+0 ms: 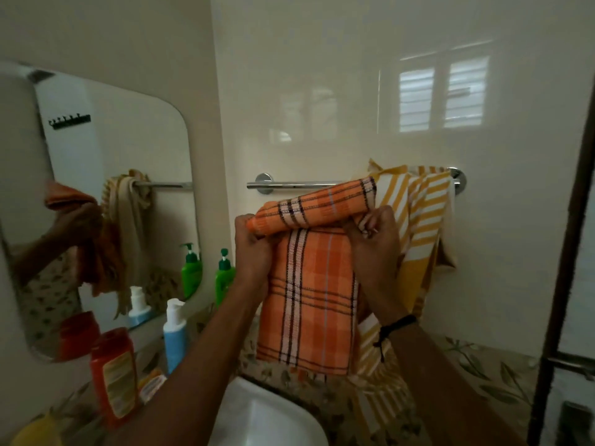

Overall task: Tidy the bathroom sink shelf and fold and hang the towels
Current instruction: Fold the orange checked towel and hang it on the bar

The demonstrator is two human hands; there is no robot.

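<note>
An orange plaid towel (309, 300) hangs folded in front of me, its top edge rolled over just below the chrome towel bar (289, 185). My left hand (252, 249) grips the towel's upper left corner. At the upper right corner my right hand (375, 233) pinches the fold. A yellow and white striped towel (418, 214) is draped over the right end of the bar, bunched, with its lower part trailing down behind the orange one.
Along the shelf at left stand a green pump bottle (224, 275), a blue and white bottle (174, 333), an orange-red bottle (112, 378) and a yellow item (35, 429). A mirror (106, 201) hangs above them. The white sink (267, 416) lies below. A dark door frame (560, 284) runs down the right.
</note>
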